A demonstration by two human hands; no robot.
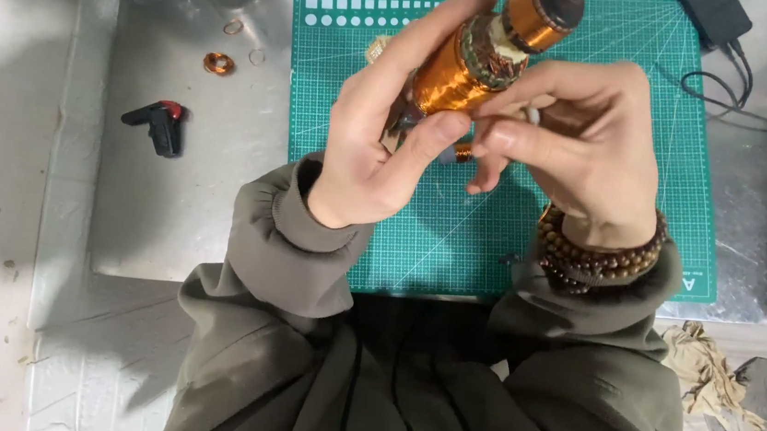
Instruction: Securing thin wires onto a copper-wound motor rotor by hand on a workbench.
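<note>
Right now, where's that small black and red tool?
In the head view, the black and red tool lies on the metal table, left of the green cutting mat and below a small copper wire coil, beyond the left hand.

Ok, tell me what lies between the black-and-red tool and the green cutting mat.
Head view: only bare metal tabletop lies between the black-and-red tool and the green cutting mat.
</note>
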